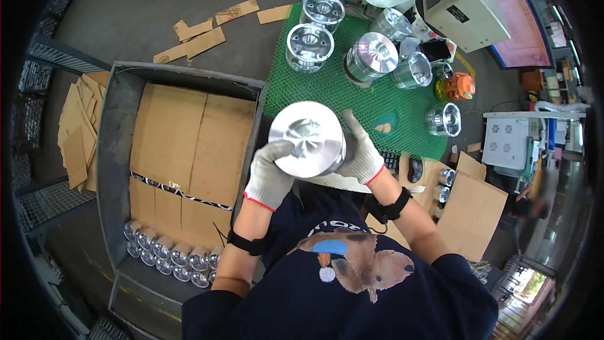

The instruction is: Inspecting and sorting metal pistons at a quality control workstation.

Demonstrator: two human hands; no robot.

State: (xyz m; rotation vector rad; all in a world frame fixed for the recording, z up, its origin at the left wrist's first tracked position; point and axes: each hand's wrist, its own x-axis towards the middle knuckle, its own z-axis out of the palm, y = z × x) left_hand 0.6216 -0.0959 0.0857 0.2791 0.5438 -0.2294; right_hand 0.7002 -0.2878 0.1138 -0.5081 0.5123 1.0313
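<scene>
In front of my body I hold a shiny metal piston [308, 132], its round crown with a machined hollow facing up. My left hand [272, 175], in a white knit glove with red trim, grips its left side, thumb over the rim. From the right, my right hand [363, 156], gloved alike, supports it; its thumb stands off the rim and its fingers are partly hidden behind the piston. Beyond, on a green mesh mat [327, 88], more pistons stand, among them a crown-up one [372, 56] and an open-side-up one [309, 46].
On my left is a grey metal bin [110, 170] lined with cardboard [189, 132], with rows of pistons [179, 255] at its near end. Test equipment [462, 6], a monitor [519, 19] and an orange-capped jar [456, 87] stand at the far right. Cardboard strips [195, 44] lie on the floor.
</scene>
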